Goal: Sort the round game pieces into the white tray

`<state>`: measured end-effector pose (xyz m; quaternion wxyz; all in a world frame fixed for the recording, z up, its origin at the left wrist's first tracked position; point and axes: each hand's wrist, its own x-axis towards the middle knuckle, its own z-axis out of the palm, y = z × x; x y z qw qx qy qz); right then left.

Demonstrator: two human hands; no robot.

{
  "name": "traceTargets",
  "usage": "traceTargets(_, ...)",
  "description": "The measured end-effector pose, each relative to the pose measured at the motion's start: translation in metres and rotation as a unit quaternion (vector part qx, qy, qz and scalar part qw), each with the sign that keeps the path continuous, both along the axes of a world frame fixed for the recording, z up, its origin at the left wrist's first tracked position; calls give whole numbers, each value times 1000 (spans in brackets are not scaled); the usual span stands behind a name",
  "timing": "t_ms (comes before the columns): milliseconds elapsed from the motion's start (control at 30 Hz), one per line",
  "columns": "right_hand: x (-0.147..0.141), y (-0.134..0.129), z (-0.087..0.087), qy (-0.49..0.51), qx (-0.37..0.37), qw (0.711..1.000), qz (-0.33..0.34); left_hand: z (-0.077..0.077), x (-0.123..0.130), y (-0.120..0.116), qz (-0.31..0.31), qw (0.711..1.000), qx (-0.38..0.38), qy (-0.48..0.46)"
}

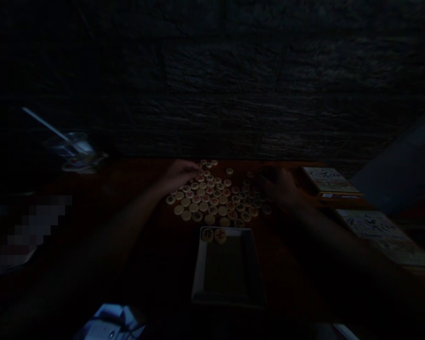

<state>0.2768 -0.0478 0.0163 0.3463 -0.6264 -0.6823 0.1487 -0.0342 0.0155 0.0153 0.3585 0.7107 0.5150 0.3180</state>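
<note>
The pieces [222, 211] lie flat on the table [123, 177] in one wide, loose spread between my hands. Some show red characters, some black, and several lie with a plain face up. Most touch or sit just beside a neighbour; one black-marked piece [229, 171] lies a little apart on the wall side.

My left hand [180, 175] is at the far left edge of the spread, palm down, fingers close together and bent over the nearest pieces. I cannot tell whether a piece is pinched under the fingertips. My right hand [280, 188] is low over the right edge, fingers reaching inward among the pieces. It is in deep shadow, and I cannot tell whether its grip is spread or closed.

On my side of the spread is an open tray [226, 271]. Two pieces lie side by side at its far left corner: a black one [207, 234] and a red one [220, 235].

To the right, two printed boxes lie flat: the far box [327, 180] and the near box [386, 231]. Well off to the left is a clear cup [71, 144] with a straw [44, 123] leaning out leftward. A rough block wall [216, 71] stands behind the table.
</note>
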Motion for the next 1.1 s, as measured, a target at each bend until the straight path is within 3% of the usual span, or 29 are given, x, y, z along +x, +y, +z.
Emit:
traceTargets(200, 2, 2, -4, 10, -6, 1000, 10, 11, -17, 4, -60, 995, -64, -46)
traceTargets(567, 2, 3, -6, -16, 2, 1000, 5, 17, -27, 9, -86, 994, 45, -57)
traceTargets(633, 1, 1, -4, -18, 0, 1000, 6, 18, -28, 11, -68, 995, 48, -62)
traceTargets(800, 2, 0, -1, 8, 4, 1000, 9, 16, -47, 24, 98, 989, 76, -80)
traceTargets(900, 3, 0, 0, 27, 6, 1000, 6, 12, -63, 30, 165, 981, 85, -63)
traceTargets(1000, 4, 1, 0, 23, 14, 1000, -4, 8, -71, 31, 178, 982, 63, -27)
traceTargets(1100, 4, 2, 1, 12, 7, 1000, -14, 9, -72, 27, 122, 992, 15, 21)
